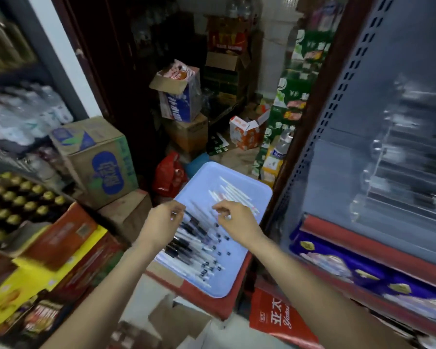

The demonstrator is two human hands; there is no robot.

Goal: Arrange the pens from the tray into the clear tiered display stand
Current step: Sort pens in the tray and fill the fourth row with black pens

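- While both hands hover over the tray (239, 280), the job looks to me barely begun: nearly all the pens (199, 248) lie flat on it, and I see none being carried toward the stand (398, 167).
- That tray is pale blue and sits low in front of the person on a red crate or box, its far edge near a red bag (168, 173).
- Its pens fall into two lots: dark-gripped clear ones in a rough row down the near half, and pale white or pinkish ones (233, 193) fanned across the far half.
- I count about a dozen or more dark pens and maybe six to eight pale ones; blur keeps me from an exact figure.
- Several small dark dots, perhaps caps or tips, lie in a loose line to the right of the dark row.
- Over the row's far end, the left hand (165, 220) has its fingers curled narrow; it seems to pinch something thin, but I cannot tell for sure.
- Between the two lots, the right hand (234, 220) has its fingers drawn together as if nipping a pen, and whether it holds one is unclear.
- Off to the right on a shelf, well apart from the tray, stands the clear tiered holder; glare hides whether any tier holds pens.
- One tray, one stand, two hands; boxes (96, 159) crowd the left.
- Left to do, as I judge it: almost everything.
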